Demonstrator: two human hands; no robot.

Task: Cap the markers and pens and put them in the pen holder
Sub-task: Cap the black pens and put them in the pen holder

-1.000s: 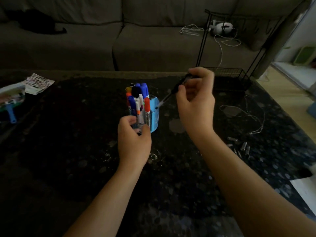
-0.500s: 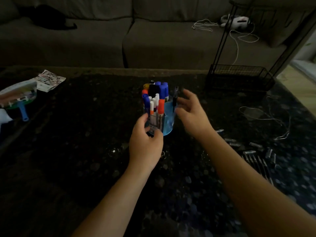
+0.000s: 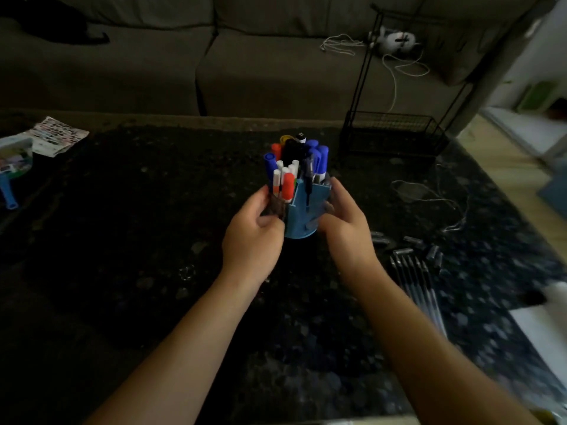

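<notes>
A blue pen holder [image 3: 302,214] stands on the dark speckled table [image 3: 122,240], packed with capped markers [image 3: 294,167] in blue, orange, black and white. A dark pen sits in its right side. My left hand [image 3: 253,237] grips the holder's left side, fingers curled round it. My right hand [image 3: 343,222] cups the right side, fingers wrapped against the wall. Several loose pens [image 3: 414,277] and small caps [image 3: 414,240] lie on the table to the right of my right wrist.
A black wire rack [image 3: 395,133] stands at the table's far right, with a thin cord [image 3: 435,197] in front of it. Papers and a blue-handled item [image 3: 18,161] lie at the left edge. A white sheet [image 3: 543,329] is at the right. A sofa runs behind.
My right hand held a dark pen above the holder, then dropped it into the holder and let go. It now cups the holder's right side. The left hand kept its grip.
</notes>
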